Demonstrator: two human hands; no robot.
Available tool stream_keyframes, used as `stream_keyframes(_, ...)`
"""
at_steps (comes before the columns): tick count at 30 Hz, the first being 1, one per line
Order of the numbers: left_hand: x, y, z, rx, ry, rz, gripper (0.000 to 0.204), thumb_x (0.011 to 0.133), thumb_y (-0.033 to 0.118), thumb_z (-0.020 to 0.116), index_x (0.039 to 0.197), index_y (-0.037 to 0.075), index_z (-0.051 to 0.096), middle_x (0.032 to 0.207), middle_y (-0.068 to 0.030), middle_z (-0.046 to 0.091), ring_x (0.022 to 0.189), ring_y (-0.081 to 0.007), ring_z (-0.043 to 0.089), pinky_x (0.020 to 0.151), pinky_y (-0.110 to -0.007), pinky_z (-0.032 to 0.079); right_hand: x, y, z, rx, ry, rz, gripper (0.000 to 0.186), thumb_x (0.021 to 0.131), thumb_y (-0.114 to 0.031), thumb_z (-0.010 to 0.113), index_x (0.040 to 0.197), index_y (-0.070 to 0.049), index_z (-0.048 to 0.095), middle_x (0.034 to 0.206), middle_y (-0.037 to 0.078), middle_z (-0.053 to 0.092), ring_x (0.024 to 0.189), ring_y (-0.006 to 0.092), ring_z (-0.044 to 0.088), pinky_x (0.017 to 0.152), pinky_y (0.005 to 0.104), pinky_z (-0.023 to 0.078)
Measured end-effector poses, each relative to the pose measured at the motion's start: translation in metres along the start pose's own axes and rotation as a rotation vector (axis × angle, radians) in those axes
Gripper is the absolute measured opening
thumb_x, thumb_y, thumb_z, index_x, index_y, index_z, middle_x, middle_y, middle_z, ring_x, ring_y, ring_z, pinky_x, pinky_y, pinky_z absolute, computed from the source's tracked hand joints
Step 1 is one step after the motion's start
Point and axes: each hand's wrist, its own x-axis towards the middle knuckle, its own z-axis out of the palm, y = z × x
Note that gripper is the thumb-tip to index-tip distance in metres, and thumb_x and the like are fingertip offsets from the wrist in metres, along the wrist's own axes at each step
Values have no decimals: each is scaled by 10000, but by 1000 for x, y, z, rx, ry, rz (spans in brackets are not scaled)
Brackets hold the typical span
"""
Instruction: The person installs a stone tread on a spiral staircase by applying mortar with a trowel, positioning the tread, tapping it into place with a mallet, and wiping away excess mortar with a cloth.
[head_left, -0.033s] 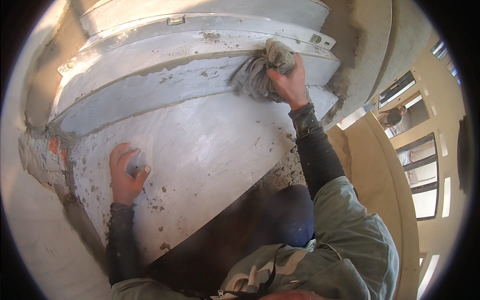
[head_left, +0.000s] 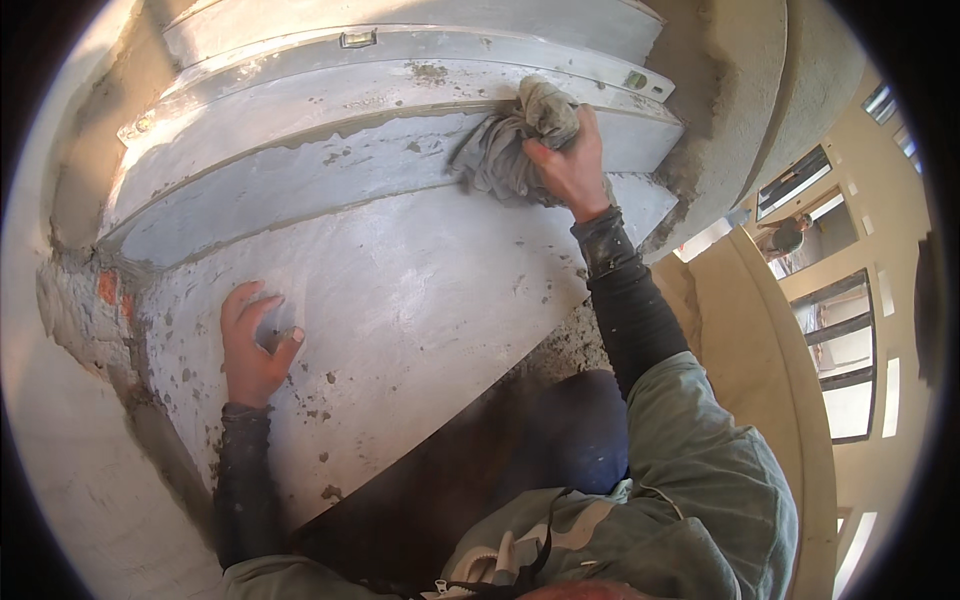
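Observation:
My right hand [head_left: 573, 165] grips a crumpled, dirty grey cloth [head_left: 498, 153], which rests against the pale riser [head_left: 330, 169] below the upper step, toward its right part. My left hand [head_left: 256, 352] rests with fingers apart and bent on the white, mortar-spotted wide step [head_left: 400, 330], left of centre, holding nothing. A long light-coloured spirit level [head_left: 480, 48] with small vials lies along the step above the cloth. Wet-looking mortar lines run along the riser's edges.
Rough plastered wall [head_left: 80, 420] with exposed red brick [head_left: 108, 287] borders the step on the left. A curved concrete wall [head_left: 740, 80] rises at right. Beyond a tan ledge [head_left: 745, 340], a person [head_left: 788, 235] is visible at a building's window opening. My knee [head_left: 580, 430] is below the step edge.
My right hand has moved slightly to the left with the cloth, along the riser. My left hand has barely moved.

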Motion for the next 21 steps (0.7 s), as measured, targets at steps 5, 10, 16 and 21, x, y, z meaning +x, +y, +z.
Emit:
stream_keyframes(5,3,-6,-1,-60,88,50,369,738,159,793,1072,41,690,1325,-177,554,1267,-364,508,1073,-476,405,0,-72,71,85,-133,-69,463,684,-118,772,1081,12,572,1053,202,514,954,435,571,830,469,505)
stream_keyframes(10,4,-16,2,-198,177,21,281,725,141,788,971,33,708,1241,-182,593,1167,-347,567,1023,-441,434,1,-125,133,161,-239,-198,477,697,-130,788,1040,37,501,1055,226,488,921,452,580,767,498,514)
stream_keyframes(16,3,-26,-2,-332,233,2,222,731,69,764,933,0,703,1192,-165,598,1085,-282,591,968,-384,449,1,-204,217,208,-359,-309,506,692,-153,819,1030,50,503,1042,237,488,894,461,601,757,505,519)
stream_keyframes(21,0,-30,-4,-401,296,-33,163,720,61,753,855,-3,689,1081,-160,612,1019,-280,595,922,-377,461,-4,-267,289,241,-456,-403,513,695,-176,822,1032,60,517,1039,252,496,873,452,614,758,488,542)
